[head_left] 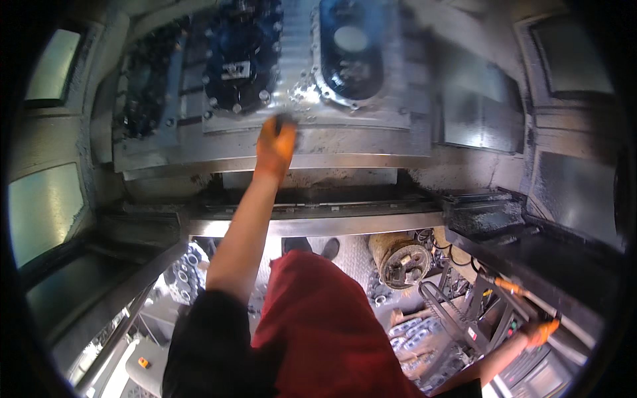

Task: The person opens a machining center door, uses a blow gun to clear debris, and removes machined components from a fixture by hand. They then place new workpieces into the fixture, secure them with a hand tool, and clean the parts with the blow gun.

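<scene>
My left hand [275,149], in an orange glove, reaches forward to the front of a metal fixture plate [358,139]. Its fingers are closed around a small dark object, blurred and mostly covered by the glove. Just beyond it sits a dark casting [242,83] with bolts round its rim. To the right of that lies a rounded oval housing [352,73] with a dark, glossy inside and a pale flange. Low on the right, my right hand [543,331], also orange-gloved, is closed at a metal rail [574,331] along the machine opening.
Another dark part [149,86] stands at the left of the fixture. A metal sill [332,227] crosses before my red apron [318,318]. Below are a round drum [403,263], several metal parts [415,331], a control panel [544,381] and an orange-handled tool [509,286]. Windowed walls flank the enclosure.
</scene>
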{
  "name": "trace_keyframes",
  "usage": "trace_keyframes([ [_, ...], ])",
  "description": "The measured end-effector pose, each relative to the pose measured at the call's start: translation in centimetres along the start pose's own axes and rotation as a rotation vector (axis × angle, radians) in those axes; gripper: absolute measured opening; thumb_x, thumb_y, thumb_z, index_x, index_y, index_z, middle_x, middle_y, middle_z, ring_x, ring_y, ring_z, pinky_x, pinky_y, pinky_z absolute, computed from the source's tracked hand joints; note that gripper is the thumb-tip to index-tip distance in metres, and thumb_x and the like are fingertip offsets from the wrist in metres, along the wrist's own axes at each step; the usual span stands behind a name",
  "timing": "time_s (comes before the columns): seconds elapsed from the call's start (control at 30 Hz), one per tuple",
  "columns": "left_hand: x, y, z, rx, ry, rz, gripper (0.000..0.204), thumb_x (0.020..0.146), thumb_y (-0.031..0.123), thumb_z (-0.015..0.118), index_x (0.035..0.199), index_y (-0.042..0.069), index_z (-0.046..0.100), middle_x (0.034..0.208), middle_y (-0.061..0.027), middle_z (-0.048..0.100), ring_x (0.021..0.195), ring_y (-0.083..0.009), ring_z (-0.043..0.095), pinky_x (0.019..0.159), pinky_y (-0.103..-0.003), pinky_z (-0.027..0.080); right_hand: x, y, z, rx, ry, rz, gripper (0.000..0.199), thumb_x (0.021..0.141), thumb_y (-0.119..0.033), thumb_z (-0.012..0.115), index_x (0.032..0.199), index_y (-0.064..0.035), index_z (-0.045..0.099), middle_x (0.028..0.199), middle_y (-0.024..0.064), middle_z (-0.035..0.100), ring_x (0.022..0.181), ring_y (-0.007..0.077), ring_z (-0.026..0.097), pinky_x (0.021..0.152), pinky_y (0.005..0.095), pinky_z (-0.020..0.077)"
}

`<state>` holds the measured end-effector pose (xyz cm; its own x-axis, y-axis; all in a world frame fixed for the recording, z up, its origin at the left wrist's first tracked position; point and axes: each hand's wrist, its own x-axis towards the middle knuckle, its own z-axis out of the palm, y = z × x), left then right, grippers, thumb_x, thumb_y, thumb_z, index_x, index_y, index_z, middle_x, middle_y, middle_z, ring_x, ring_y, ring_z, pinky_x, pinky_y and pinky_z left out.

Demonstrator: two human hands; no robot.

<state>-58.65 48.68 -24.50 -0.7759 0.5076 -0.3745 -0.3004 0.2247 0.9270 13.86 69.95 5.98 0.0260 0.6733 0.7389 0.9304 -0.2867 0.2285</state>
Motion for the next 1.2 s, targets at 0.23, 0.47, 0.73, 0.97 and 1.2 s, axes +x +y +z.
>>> trace_keyframes([
  [0.23,13.8,2.4,7.1,0.238,0.061,0.166,0.024,0.084,0.019,0.064,0.096,-0.002,0.065,0.081,-0.0116,0.068,0.074,-0.0193,0.064,0.07,-0.032,0.05,0.8,1.7,-2.6,0.032,-0.019,0.109,0.035,0.084,-0.011,0.057,0.119,-0.0132,0.06,0.107,0.0115,0.069,0.101,0.0311,0.065,0.088,0.0406,0.049],
  [0.47,12.6,-1.8,3.2,0.435,-0.083,0.402,0.02,0.085,0.013,0.063,0.101,0.0,0.065,0.089,-0.0125,0.067,0.073,-0.0177,0.064,0.07,-0.029,0.052,-13.2,-21.7,-6.7,0.287,-0.351,-0.264,0.034,0.084,-0.013,0.057,0.118,-0.012,0.061,0.108,0.0126,0.068,0.101,0.0322,0.064,0.088,0.0418,0.0485],
  [0.73,6.4,-4.1,-7.0,0.337,0.328,0.574,0.051,0.091,0.01,0.061,0.136,-0.003,0.041,0.131,-0.0192,0.053,0.116,-0.0251,0.057,0.097,-0.036,0.048,-25.7,-32.9,-8.5,0.418,-0.944,-0.31,0.033,0.085,-0.016,0.057,0.117,-0.0108,0.061,0.109,0.0138,0.068,0.102,0.0332,0.063,0.088,0.0431,0.048],
  [0.97,7.6,-7.1,-7.0,0.506,0.492,0.511,0.055,0.092,0.02,0.063,0.138,0.001,0.04,0.132,-0.0189,0.052,0.118,-0.0248,0.056,0.099,-0.035,0.048,-24.6,-35.0,-4.8,0.463,-1.083,-0.436,0.033,0.085,-0.019,0.057,0.116,-0.0094,0.061,0.109,0.015,0.067,0.102,0.0343,0.063,0.088,0.0445,0.0475],
  [1.2,7.9,-7.5,-5.8,0.293,0.414,0.444,0.057,0.09,0.025,0.065,0.137,0.002,0.043,0.131,-0.0161,0.052,0.118,-0.0237,0.055,0.099,-0.036,0.046,-23.4,-35.7,-4.2,0.476,-1.07,-0.448,0.033,0.085,-0.021,0.058,0.115,-0.0082,0.061,0.11,0.0161,0.066,0.103,0.0354,0.062,0.088,0.0457,0.047],
])
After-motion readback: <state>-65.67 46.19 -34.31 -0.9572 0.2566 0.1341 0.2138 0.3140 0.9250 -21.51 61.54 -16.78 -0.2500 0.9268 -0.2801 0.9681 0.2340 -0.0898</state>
